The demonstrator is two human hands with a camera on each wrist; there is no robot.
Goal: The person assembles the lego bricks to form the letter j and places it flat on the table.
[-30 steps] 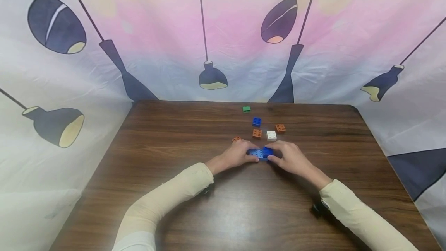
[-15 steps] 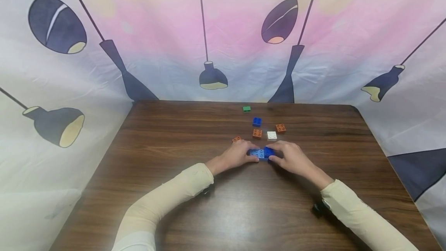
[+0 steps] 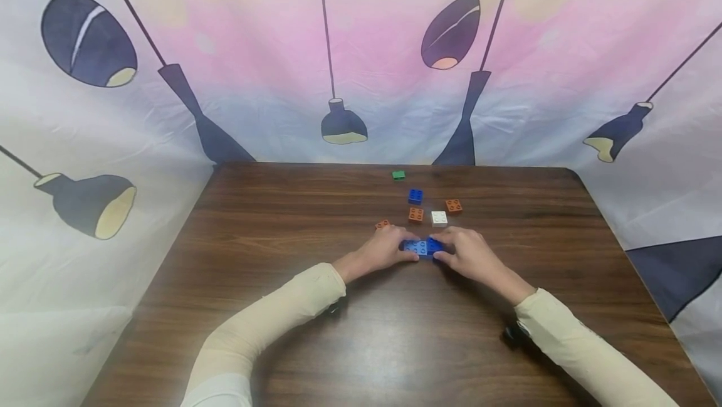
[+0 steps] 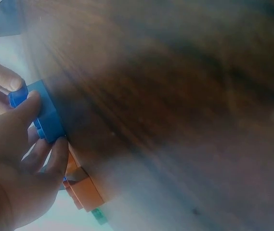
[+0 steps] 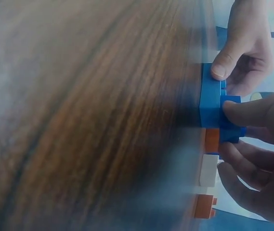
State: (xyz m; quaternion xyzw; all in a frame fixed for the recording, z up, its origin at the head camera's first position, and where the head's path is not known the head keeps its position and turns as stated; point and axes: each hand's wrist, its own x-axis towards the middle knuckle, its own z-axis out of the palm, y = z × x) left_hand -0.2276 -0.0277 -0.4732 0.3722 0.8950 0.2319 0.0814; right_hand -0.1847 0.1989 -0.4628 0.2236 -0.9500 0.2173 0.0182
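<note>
Little has changed over the last second: just right of and below the head view's centre, the left hand (image 3: pixel 387 249) still grips the light blue studded brick (image 3: pixel 417 247) on the surface (image 3: pixel 361 332). At its right end, the right hand (image 3: pixel 465 253) still pinches the dark blue studded brick (image 3: pixel 433 244) on top, so seating it seems unfinished.

Left hand (image 3: pixel 388 249) and right hand (image 3: pixel 468 253) pinch, facing each other.
</note>
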